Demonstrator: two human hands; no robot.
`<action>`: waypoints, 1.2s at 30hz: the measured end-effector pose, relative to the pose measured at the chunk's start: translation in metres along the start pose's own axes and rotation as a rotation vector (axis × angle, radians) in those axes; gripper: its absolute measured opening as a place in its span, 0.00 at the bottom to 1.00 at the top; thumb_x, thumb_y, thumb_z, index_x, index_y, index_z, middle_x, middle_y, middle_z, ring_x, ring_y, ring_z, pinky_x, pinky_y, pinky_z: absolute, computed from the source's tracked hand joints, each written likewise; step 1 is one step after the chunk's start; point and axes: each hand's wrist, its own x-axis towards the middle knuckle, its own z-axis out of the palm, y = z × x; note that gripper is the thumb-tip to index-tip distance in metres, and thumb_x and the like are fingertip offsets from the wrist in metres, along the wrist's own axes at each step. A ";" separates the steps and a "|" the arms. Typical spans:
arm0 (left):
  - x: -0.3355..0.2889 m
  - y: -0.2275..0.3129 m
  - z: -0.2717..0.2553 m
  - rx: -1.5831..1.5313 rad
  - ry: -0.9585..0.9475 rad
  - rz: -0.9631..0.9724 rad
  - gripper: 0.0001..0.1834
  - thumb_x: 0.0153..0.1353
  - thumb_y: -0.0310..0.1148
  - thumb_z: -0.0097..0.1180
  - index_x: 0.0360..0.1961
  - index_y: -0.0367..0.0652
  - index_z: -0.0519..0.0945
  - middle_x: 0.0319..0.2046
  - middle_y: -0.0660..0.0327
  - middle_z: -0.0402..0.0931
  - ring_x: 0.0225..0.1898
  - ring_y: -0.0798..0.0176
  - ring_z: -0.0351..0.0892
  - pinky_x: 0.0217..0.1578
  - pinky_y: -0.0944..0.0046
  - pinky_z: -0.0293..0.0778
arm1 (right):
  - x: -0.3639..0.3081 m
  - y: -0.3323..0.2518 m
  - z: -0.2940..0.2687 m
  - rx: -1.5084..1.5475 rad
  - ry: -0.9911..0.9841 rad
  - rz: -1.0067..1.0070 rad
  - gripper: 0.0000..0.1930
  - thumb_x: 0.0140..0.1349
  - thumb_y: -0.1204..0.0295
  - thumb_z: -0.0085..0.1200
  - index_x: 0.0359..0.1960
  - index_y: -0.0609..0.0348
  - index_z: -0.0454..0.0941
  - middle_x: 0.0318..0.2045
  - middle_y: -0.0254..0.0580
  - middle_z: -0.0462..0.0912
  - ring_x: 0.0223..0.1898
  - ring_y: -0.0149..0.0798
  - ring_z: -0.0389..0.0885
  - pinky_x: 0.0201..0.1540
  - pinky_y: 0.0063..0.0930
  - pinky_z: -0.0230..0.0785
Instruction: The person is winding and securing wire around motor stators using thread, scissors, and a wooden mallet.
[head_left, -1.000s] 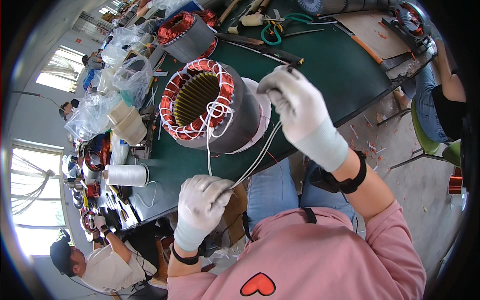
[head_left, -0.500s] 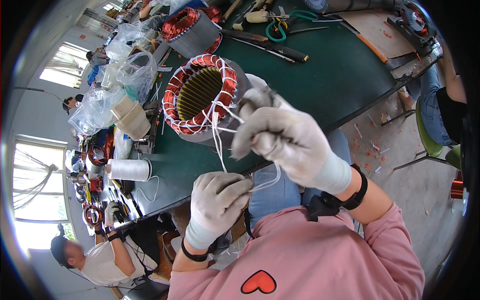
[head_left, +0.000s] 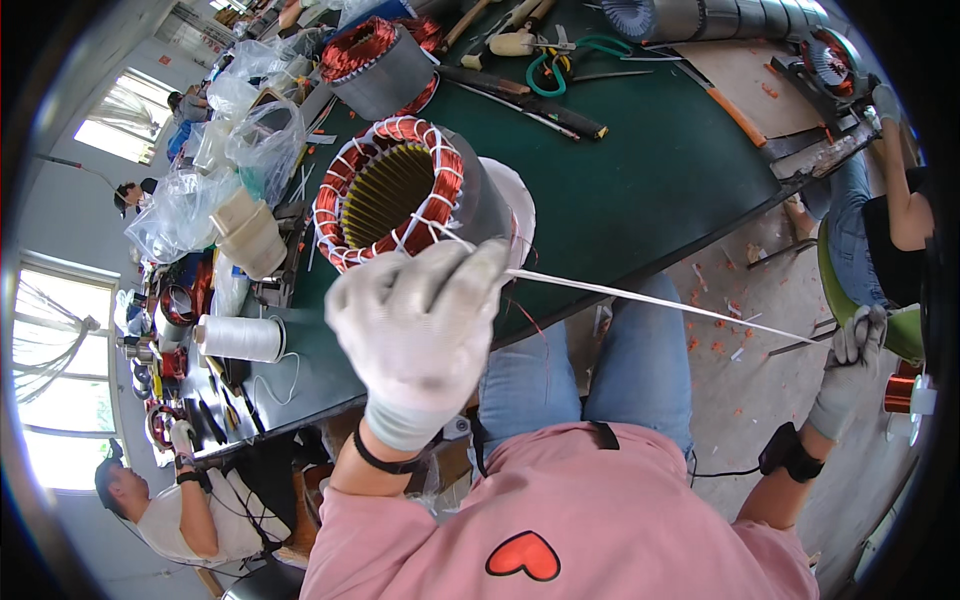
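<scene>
A motor stator (head_left: 480, 190) rests on the green table, its red copper winding (head_left: 333, 190) bound round the rim with white cord. Yellow slot liners show inside its bore. At the rim's near edge my gloved left hand (head_left: 415, 325) is closed with its fingertips on the white cord (head_left: 640, 297), partly hiding the winding. From there the cord runs taut to my gloved right hand (head_left: 848, 370), held far out to the right and closed round the cord's other part. Thin red wires (head_left: 540, 335) hang below the stator.
Another stator (head_left: 385, 75) stands behind. Scissors with green handles (head_left: 550, 75) and hand tools lie at the back. A white cord spool (head_left: 240, 338) and plastic bags (head_left: 265, 140) are on the left. One person (head_left: 190, 515) works at left, another (head_left: 895, 210) sits at right.
My right hand has moved from beside the stator far out to the right, drawing the cord straight. My left hand has risen to the winding's near rim.
</scene>
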 end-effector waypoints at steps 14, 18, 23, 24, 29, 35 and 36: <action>-0.020 0.047 -0.013 -0.489 -0.145 -0.090 0.18 0.38 0.26 0.68 0.36 0.48 0.88 0.33 0.65 0.78 0.37 0.57 0.81 0.39 0.58 0.79 | -0.038 0.067 0.245 -0.483 -0.280 0.472 0.16 0.71 0.67 0.50 0.55 0.60 0.82 0.33 0.29 0.81 0.23 0.19 0.69 0.22 0.14 0.62; -0.025 0.048 -0.001 -0.403 -0.138 0.037 0.20 0.38 0.27 0.67 0.38 0.48 0.87 0.38 0.63 0.79 0.39 0.56 0.81 0.42 0.56 0.79 | -0.057 0.099 0.330 -0.452 -1.084 -0.287 0.12 0.71 0.69 0.53 0.46 0.64 0.85 0.34 0.32 0.82 0.35 0.27 0.77 0.44 0.25 0.72; -0.028 -0.011 -0.018 -0.254 -0.004 -0.042 0.24 0.50 0.35 0.69 0.50 0.43 0.82 0.46 0.58 0.80 0.51 0.49 0.79 0.50 0.50 0.76 | -0.067 0.054 0.329 0.023 -0.912 0.672 0.15 0.75 0.66 0.50 0.32 0.64 0.79 0.31 0.32 0.79 0.32 0.23 0.72 0.37 0.21 0.70; -0.015 -0.025 -0.015 -0.014 0.087 -0.061 0.29 0.47 0.35 0.71 0.54 0.44 0.80 0.48 0.57 0.80 0.52 0.50 0.79 0.53 0.50 0.76 | -0.068 0.054 0.328 -0.248 -0.931 0.136 0.12 0.73 0.68 0.51 0.33 0.62 0.79 0.31 0.34 0.78 0.33 0.27 0.73 0.34 0.24 0.67; -0.001 -0.065 0.001 -0.251 -0.232 -0.078 0.20 0.52 0.31 0.68 0.47 0.42 0.78 0.35 0.57 0.80 0.38 0.48 0.80 0.41 0.51 0.71 | -0.070 0.080 0.383 0.349 -1.017 0.395 0.23 0.73 0.47 0.52 0.40 0.58 0.77 0.31 0.34 0.78 0.22 0.23 0.64 0.26 0.19 0.56; -0.005 -0.056 0.014 -0.246 -0.145 -0.167 0.18 0.52 0.33 0.67 0.44 0.46 0.78 0.31 0.60 0.79 0.35 0.50 0.80 0.39 0.51 0.70 | -0.116 0.072 0.367 0.658 -0.590 0.971 0.19 0.76 0.52 0.50 0.39 0.55 0.70 0.23 0.26 0.67 0.17 0.19 0.57 0.18 0.17 0.50; -0.005 -0.052 0.017 -0.235 -0.126 -0.172 0.18 0.52 0.33 0.68 0.44 0.46 0.78 0.31 0.60 0.79 0.35 0.50 0.80 0.39 0.51 0.70 | -0.104 0.062 0.375 0.723 -0.608 1.004 0.16 0.76 0.55 0.50 0.36 0.53 0.68 0.22 0.25 0.63 0.16 0.21 0.54 0.17 0.19 0.47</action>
